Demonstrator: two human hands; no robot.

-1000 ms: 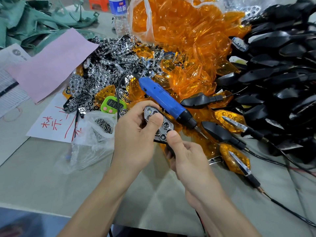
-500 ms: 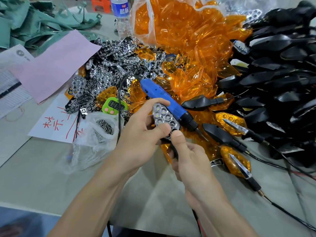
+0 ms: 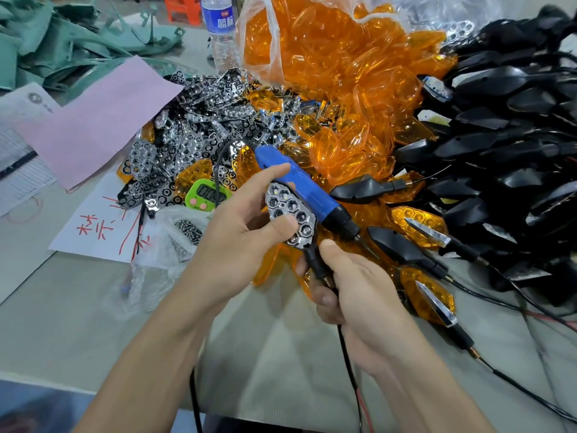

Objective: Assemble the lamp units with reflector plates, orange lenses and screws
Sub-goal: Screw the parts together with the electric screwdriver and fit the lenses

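Chrome reflector plate (image 3: 290,218) in left grip (image 3: 237,235)

Screw bag (image 3: 175,242) sited left of left hand (image 3: 237,235), reflector plates (image 3: 193,126) heaped behind it; lens bag (image 3: 327,57) and screwdriver (image 3: 299,189) found behind both hands; housings (image 3: 499,135) piled right of right hand (image 3: 359,292).

A lamp unit (image 3: 313,260) is held up over the table, its black stem gripped by the right hand (image 3: 359,292) and its wide end pinched by the left hand (image 3: 237,242). A chrome reflector plate (image 3: 290,214) with honeycomb cells is laid on its face, tilted toward the camera, perhaps not fully seated. At the back, orange lenses (image 3: 337,73) are heaped in a clear bag. The spare plates (image 3: 193,129) are piled left of them. The screws (image 3: 187,232) are seen in a small clear bag beside the left hand. Two finished units (image 3: 427,295) are laid at right.
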